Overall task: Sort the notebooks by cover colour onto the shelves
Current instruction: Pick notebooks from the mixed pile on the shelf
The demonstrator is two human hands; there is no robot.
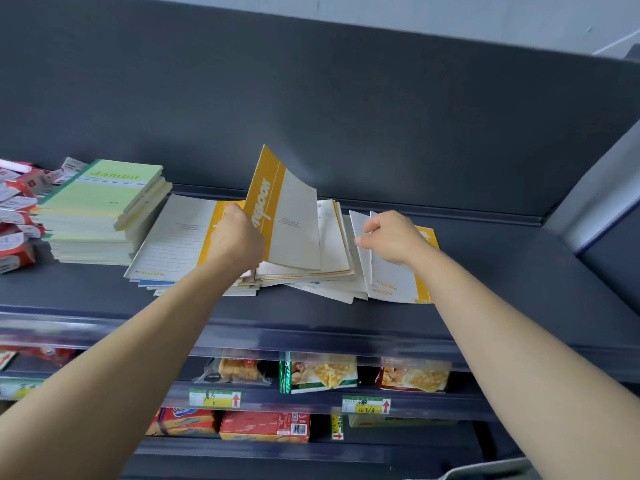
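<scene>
A loose pile of white notebooks with yellow spine bands point(332, 244) lies spread on the top dark shelf point(311, 313). My left hand point(239, 237) grips one yellow-banded notebook point(284, 216) by its lower left edge and tilts it up off the pile. My right hand point(391, 237) pinches the top edge of another yellow-banded notebook point(398, 278) lying at the pile's right end. Under my left arm lies a flat yellow-banded notebook point(176, 237). A neat stack of green-covered notebooks point(100, 209) stands to the left.
Red and white small boxes point(17, 216) crowd the shelf's far left. Lower shelves hold snack packets point(322, 372) and red boxes point(265, 426) behind price tags point(214, 398). The shelf's dark back panel rises behind the notebooks. A grey side panel point(595, 202) closes the right end.
</scene>
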